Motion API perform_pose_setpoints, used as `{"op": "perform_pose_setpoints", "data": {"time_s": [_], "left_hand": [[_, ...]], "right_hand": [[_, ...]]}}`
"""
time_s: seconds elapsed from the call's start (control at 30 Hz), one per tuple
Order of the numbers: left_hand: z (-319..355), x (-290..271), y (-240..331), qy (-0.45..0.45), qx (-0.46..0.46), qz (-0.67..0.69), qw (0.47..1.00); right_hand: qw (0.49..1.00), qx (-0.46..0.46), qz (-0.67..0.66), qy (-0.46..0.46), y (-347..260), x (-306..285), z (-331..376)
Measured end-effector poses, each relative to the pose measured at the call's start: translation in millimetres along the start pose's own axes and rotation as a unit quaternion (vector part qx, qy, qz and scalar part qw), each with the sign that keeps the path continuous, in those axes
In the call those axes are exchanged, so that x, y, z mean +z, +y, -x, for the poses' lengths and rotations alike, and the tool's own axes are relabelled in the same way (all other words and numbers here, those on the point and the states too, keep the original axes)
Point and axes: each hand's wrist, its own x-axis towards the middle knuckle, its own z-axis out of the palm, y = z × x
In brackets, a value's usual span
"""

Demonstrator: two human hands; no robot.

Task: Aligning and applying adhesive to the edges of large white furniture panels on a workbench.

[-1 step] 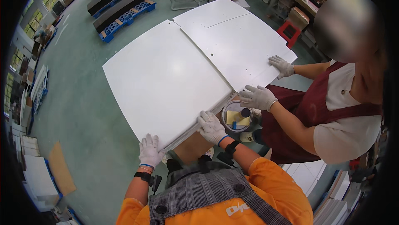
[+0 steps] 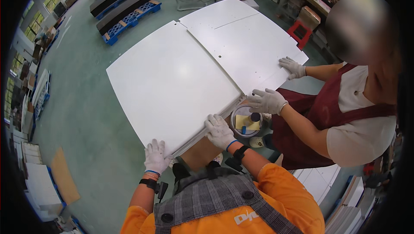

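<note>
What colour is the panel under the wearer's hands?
The panel is plain white; it shows best in the head view.

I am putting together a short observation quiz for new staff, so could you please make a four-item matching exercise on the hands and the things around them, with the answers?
Column 1
1. Stool
2. Left hand
3. Board
4. Right hand

Column 2
A. Tan, on the floor at the left
B. At the left white panel's near edge, on the side toward the co-worker
C. At that panel's near left corner
D. Red, at the upper right

Right pairs: 1-D, 2-C, 3-A, 4-B
</note>
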Motion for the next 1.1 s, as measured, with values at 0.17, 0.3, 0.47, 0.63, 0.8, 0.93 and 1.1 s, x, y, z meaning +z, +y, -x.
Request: {"op": "perform_pose_setpoints", "data": {"time_s": [0.17, 0.3, 0.47, 0.63, 0.8, 0.93, 1.1], "left_hand": [[-23, -27, -2, -0.021, 0.03, -0.037, 0.999], [-39, -44, -3, -0.068, 0.019, -0.034, 0.997], [-51, -74, 8, -0.105, -0.023, -0.05, 0.993], [-71, -65, 9, -0.125, -0.058, -0.084, 0.987], [-72, -64, 8, -0.128, -0.065, -0.087, 0.986], [-73, -60, 5, -0.127, -0.068, -0.089, 0.986], [-71, -57, 7, -0.111, -0.058, -0.082, 0.989]], "right_hand": [[0.999, 0.035, 0.033, 0.025, 8, 14, -12], [0.993, 0.088, 0.064, -0.055, 4, 11, -14], [0.992, 0.107, 0.055, -0.048, 1, 16, -17], [0.988, 0.119, 0.07, -0.066, 5, 17, -21], [0.986, 0.132, 0.058, -0.082, 7, -2, -30], [0.985, 0.147, 0.06, -0.065, 10, -9, -38], [0.986, 0.161, 0.048, -0.02, 31, -2, -42]]}}
